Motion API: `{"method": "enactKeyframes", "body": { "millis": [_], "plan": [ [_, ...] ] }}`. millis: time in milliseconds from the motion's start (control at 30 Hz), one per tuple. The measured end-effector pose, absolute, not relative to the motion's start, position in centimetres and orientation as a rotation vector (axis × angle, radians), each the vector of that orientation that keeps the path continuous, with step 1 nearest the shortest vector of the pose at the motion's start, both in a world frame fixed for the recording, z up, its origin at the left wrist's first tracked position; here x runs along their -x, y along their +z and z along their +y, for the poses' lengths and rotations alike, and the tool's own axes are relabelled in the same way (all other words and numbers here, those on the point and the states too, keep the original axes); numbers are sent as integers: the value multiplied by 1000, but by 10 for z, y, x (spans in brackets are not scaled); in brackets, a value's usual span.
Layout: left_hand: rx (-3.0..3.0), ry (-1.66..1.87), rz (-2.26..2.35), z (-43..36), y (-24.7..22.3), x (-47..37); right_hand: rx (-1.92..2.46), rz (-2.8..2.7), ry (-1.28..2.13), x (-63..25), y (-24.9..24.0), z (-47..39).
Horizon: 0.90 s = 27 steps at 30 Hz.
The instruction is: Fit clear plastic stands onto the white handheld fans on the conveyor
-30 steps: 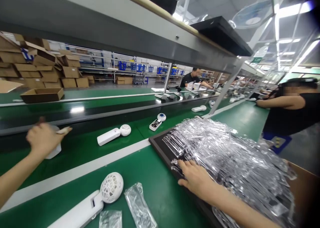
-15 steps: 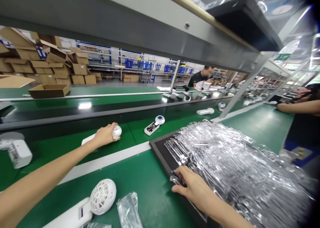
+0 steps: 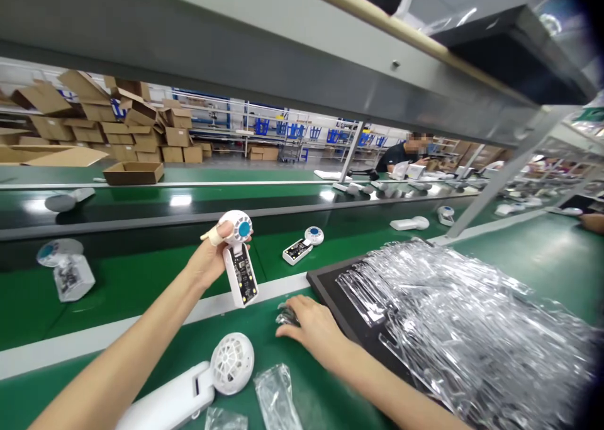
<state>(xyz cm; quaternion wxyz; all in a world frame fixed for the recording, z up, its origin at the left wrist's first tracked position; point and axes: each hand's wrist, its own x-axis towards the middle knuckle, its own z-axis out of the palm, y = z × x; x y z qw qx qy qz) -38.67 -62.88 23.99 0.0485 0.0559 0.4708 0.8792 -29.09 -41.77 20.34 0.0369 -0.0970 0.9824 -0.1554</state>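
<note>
My left fingers [image 3: 225,230] hold a fan [image 3: 238,249] by its head [image 3: 234,217], likely to leave its circuit board [image 3: 244,277] exposed. Right fingers [image 3: 299,304] pinch clear plastic [image 3: 285,317].

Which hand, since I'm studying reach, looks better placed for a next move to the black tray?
Probably the right hand: it is beside the black tray, though holding a clear plastic piece. The left hand is farther off, holding an open white fan.

No writing, label or number is readable.
</note>
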Motion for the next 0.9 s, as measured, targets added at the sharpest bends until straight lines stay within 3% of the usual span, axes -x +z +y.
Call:
{"method": "enactKeyframes", "body": {
  "millis": [400, 900],
  "plan": [
    [-154, 2838, 1243, -626, 255, 356, 239, 3264, -973, 322, 260, -522],
    [-152, 2881, 1284, -628, 240, 346, 126, 3330, -1076, 320, 247, -545]
  ]
}}
